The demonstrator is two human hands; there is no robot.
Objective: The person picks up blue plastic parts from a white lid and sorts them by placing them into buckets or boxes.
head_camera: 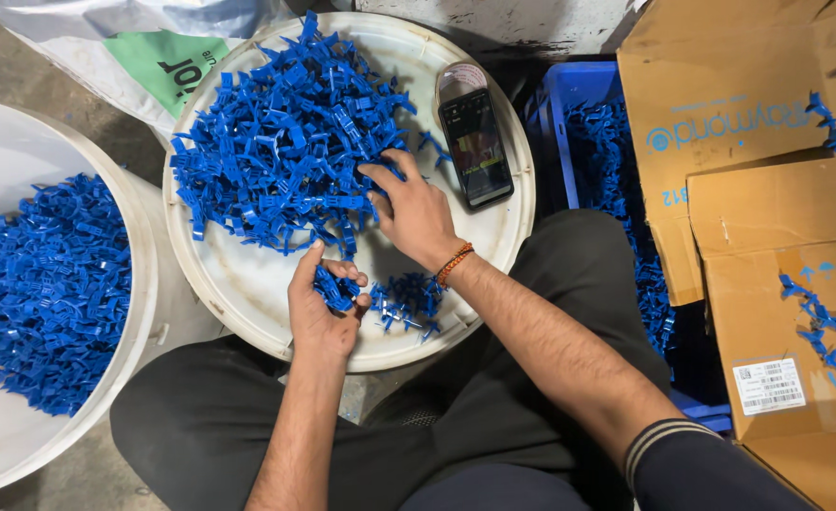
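On the white lid [247,284], the left hand [318,308] pinches blue clips [333,287] at 6 o'clock while the right hand [413,210], fingers spread, rakes the pile [281,142] at 12; better small, untangled pulls.

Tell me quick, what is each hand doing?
Left hand: closed, holding blue plastic pieces.
Right hand: open, fingers touching the blue pile.

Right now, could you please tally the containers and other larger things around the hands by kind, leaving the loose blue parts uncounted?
White buckets: 1
White round lids: 1
Blue crates: 1
Cardboard boxes: 2
Phones: 1
Sacks: 1
Total: 7
The blue parts are too many to count; the left hand holds a few, the right hand reaches into the pile.
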